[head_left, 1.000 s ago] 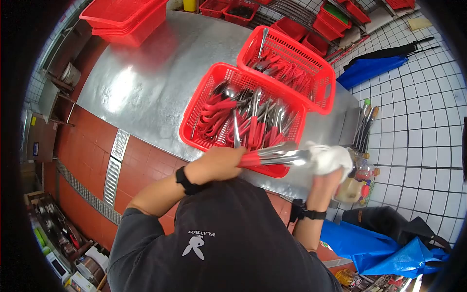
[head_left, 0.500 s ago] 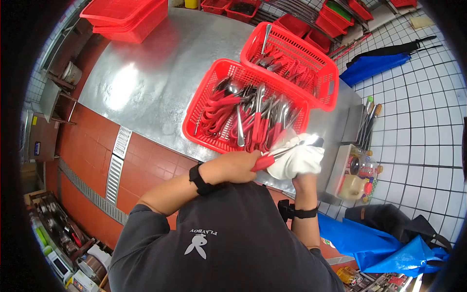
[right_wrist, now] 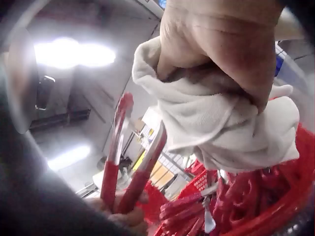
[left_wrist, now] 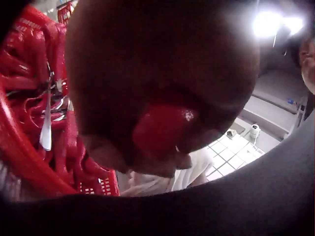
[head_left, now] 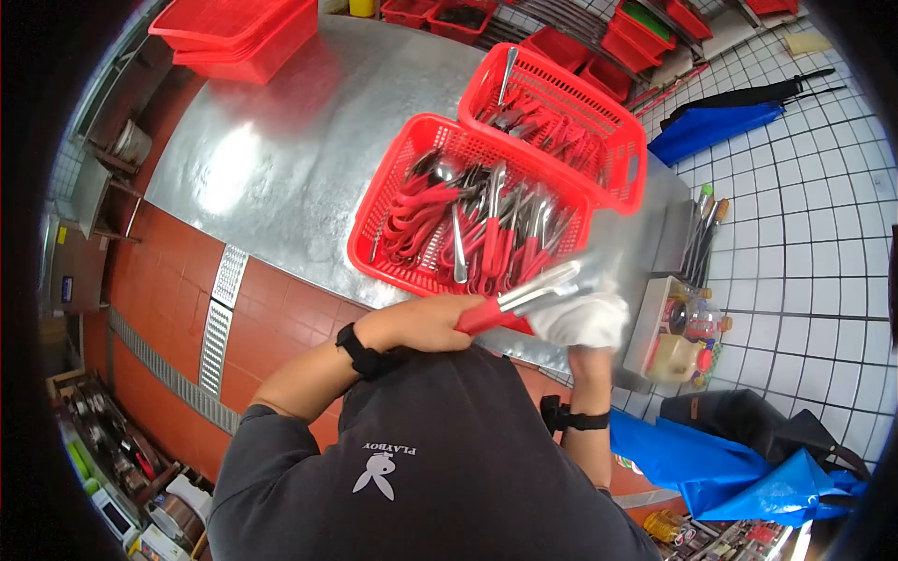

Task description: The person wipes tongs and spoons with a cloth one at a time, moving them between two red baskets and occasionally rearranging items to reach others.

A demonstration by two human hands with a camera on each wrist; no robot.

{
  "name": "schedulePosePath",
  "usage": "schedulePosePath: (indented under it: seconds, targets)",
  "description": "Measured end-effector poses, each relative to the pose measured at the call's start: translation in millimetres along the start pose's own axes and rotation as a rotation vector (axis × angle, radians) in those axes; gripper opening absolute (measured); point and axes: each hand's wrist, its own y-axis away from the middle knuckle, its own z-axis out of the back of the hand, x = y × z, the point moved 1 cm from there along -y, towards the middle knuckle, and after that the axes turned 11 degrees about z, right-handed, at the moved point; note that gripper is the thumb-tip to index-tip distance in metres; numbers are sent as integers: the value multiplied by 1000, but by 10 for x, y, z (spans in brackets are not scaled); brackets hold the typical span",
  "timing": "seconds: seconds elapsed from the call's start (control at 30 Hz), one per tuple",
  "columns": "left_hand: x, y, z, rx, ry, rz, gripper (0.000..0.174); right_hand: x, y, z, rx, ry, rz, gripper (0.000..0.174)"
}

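Observation:
My left hand grips the red handles of metal tongs, which point up and right in the head view. Dark in the left wrist view, that hand curls round a red handle. A white cloth is bunched in my right hand, just below the tongs' metal ends. From the right wrist, the cloth hangs from the hand and hides its fingertips; the tongs stand apart from it, their two arms spread. Red-handled tongs and utensils fill the near basket.
A second red basket of red-handled utensils adjoins the first on the steel table. Stacked red tubs stand at the far left. Bottles in a tray and upright tools line the tiled wall at right.
Half a second ago the cloth lay over the tongs' metal part; now that part shows above it. Over the second, the right hand and cloth have moved left; the left hand still grips the tongs.

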Motion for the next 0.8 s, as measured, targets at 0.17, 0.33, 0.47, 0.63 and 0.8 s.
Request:
schedulePosePath:
  seconds: [0.17,0.33,0.47,0.63,0.8]
  targets:
    - [-89,-101,-185,89,-151,110,47,40,70,-309,-236,97,-69,32]
    - [108,83,23,-103,-222,243,49,192,-248,281,-493,-37,17,31]
    - [361,292,138,-363,-96,353,48,353,-283,685,-629,80,4,35]
    - [481,386,249,-604,-101,474,59,89,-73,1122,-560,167,-31,33]
    - [340,276,272,-645,-209,448,62,-249,113,1292,-657,200,-32,33]
